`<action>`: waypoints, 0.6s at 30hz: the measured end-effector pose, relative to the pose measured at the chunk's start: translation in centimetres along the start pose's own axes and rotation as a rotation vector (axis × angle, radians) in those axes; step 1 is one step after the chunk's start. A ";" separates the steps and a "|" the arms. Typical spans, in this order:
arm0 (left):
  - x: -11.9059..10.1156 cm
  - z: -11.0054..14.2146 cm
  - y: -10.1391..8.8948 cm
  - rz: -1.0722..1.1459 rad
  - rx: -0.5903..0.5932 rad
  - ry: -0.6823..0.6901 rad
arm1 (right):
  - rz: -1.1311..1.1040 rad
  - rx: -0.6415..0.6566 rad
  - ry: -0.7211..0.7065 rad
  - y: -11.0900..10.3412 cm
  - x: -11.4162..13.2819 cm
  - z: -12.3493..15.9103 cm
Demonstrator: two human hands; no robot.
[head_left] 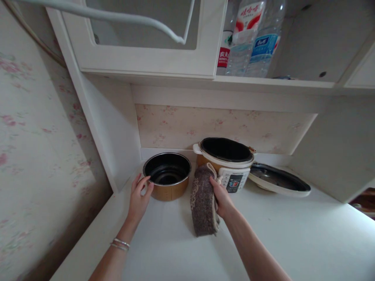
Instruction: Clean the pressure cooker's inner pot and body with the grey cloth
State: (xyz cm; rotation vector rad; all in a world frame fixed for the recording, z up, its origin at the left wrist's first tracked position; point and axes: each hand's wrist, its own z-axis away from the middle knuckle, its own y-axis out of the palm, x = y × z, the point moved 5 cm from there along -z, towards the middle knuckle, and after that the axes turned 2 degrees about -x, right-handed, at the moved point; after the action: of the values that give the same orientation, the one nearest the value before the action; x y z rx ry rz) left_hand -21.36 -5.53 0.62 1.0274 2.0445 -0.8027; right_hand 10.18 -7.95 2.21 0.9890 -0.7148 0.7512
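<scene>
A round inner pot (170, 192) with a black inside and golden-brown outside stands upright on the white counter. At its front left rim, the thumb and index finger of my left hand (140, 197) pinch the edge, the other fingers curled loosely. My right hand (222, 197) grips a folded grey-brown towel (202, 207) with a pale pattern, which hangs down in front of the cooker. Just behind the towel is an electric cooker (224, 166), its lid off and a control panel on the front. To its right lies the lid (278, 181), dark inner side up.
White wall cupboards hang overhead, with a glass door (146, 58) at left and several plastic bottles (249, 43) on the open shelf. A white cable (117, 15) crosses the top left. White side panels (111, 113) border the counter (164, 242).
</scene>
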 end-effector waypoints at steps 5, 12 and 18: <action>0.0 0.1 0.3 0.050 0.049 -0.040 | -0.034 -0.027 -0.011 3.6 -2.2 -3.5; -0.2 -0.2 -0.1 -0.016 0.023 0.002 | -0.193 0.286 -0.075 5.6 -3.5 -3.4; 0.0 -0.1 -0.1 -0.002 0.017 -0.006 | -0.276 0.342 -0.186 4.3 -3.7 -4.2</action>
State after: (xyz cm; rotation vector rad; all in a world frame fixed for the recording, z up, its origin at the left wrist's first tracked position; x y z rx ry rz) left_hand -21.48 -5.45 0.70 1.0312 2.0369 -0.8252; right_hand 5.41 -3.43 -0.43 1.4517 -0.6022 0.5517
